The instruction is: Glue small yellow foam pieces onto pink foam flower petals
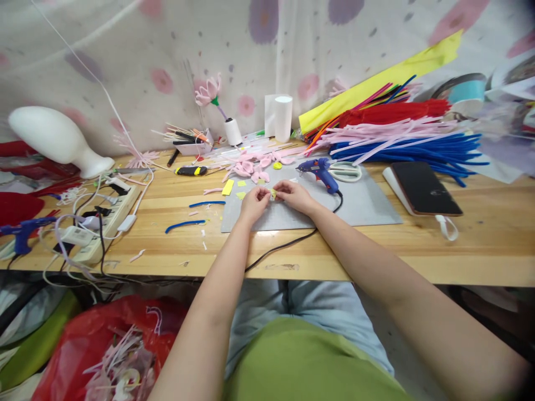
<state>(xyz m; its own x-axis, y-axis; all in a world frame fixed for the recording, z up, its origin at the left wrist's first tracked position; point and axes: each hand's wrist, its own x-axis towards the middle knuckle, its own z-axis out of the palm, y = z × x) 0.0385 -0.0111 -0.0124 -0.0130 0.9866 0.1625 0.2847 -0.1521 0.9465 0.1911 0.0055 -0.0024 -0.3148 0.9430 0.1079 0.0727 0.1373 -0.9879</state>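
My left hand [254,204] and my right hand [294,196] meet above the grey mat [359,206], fingertips pinched together. Between them is a small yellow piece [273,194], mostly hidden by the fingers; its exact shape is too small to make out. Just beyond lie pink fuzzy petal shapes [246,167] and a round yellow piece [277,166]. Several flat yellow scraps [228,187] rest left of my left hand. A blue glue gun [320,170] lies beyond my right hand, next to white-handled scissors [346,172].
Blue pipe cleaners [409,150] lie with red and pink bundles at the back right. A phone [426,188] leans on a stand at right. At left are a power strip [111,223] and a white foam head [54,139]. The glue gun's black cord [288,243] crosses the front edge.
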